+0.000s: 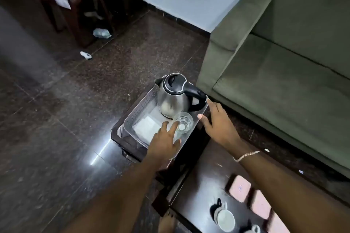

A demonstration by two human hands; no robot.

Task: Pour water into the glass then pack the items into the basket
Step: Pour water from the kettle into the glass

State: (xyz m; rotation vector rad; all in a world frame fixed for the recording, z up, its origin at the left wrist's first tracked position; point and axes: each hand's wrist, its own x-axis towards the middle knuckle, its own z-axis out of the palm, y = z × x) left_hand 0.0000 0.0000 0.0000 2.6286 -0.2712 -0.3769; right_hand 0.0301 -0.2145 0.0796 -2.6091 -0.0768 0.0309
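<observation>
Reaching into the basket (132,114) on the table (191,159), you are spreading both hands empty, left hand (164,141) beside the glass (183,122), right hand (220,126) near the kettle (175,97); careless fingers (171,126) are risking tipping it, spilling water.

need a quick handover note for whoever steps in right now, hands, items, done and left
Left hand: open, fingers spread over the near end of the basket, tips by the glass, holding nothing.
Right hand: open at the basket's right rim, just below the kettle handle, holding nothing.
Items: kettle upright at the far end of the basket; glass upright beside it, nearer; a white folded cloth lies flat on the basket floor. Basket sits on a small dark table.
Done: kettle, glass and cloth are packed. Water level in the glass cannot be told.
Left: two cups remain on the nearer table, possibly not part of the job.
</observation>
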